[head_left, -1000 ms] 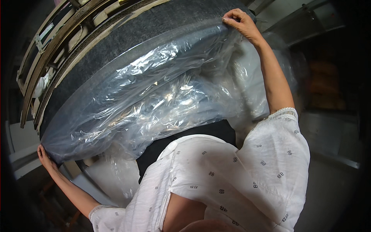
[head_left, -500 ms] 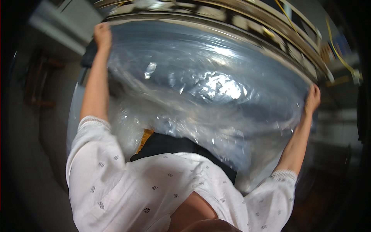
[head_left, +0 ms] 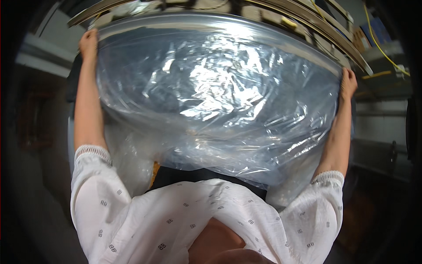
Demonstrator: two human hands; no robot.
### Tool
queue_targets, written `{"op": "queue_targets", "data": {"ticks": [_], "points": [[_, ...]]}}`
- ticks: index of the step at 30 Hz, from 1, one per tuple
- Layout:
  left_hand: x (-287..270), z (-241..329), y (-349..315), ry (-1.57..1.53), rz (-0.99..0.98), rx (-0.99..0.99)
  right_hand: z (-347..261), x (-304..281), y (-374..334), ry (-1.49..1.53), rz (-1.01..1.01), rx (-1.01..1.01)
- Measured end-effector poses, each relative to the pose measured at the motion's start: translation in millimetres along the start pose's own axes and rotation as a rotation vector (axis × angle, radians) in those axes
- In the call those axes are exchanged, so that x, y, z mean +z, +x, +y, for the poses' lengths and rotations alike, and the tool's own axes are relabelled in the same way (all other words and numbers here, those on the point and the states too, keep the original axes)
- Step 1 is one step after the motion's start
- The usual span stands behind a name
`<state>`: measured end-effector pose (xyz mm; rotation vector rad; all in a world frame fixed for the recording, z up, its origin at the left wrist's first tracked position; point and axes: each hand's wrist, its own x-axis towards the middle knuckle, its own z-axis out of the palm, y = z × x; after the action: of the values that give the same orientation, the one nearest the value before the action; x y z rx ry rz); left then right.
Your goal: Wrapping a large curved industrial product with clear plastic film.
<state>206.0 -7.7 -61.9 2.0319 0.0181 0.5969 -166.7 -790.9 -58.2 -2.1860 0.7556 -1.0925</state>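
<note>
Across the dark surface [head_left: 75, 75], from its far left corner to its far right, I hold the film [head_left: 211, 101] out wide. I take the step to be drawing this clear sheet flat over the surface, its far border brought up near the rails [head_left: 347, 51]. The next move, as I judge it, calls for an even pull with both hands to settle that border straight, before the wrinkles in the middle are smoothed out.

My left hand [head_left: 89, 44] is closed, fingers bunched, pinching the film by its far left corner. My right hand [head_left: 348, 83], bent at the wrist, pinches it near the surface's far right corner. So the film lies between my hands, touching both, with its slack falling toward me past the surface's near edge and gathering in loose folds close to my shirt [head_left: 228, 198]. Whether the far border rests on the surface or hangs just above it, I cannot tell, as the film is so clear and shiny.
</note>
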Motion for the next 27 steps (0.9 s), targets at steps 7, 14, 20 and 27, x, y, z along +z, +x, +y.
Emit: {"op": "queue_targets", "data": {"ticks": [7, 14, 20, 27], "points": [[16.7, -6.2, 3.1, 0.035, 0.041, 0.117, 7.3, -11.2, -1.3, -0.124, 0.139, 0.016], [-22.0, -48.6, 38.8, -0.071, -0.080, -0.167, 1.2, -5.0, 4.7, -0.197, 0.158, 0.016], [-13.7, -50.0, 42.6, -0.330, 0.051, -0.239, 9.1, -7.1, 3.2, -0.064, 0.292, 0.102], [-6.6, -54.1, 45.8, 0.153, -0.016, -0.113, -4.0, -18.7, 5.0, -0.176, 0.153, 0.220]]}}
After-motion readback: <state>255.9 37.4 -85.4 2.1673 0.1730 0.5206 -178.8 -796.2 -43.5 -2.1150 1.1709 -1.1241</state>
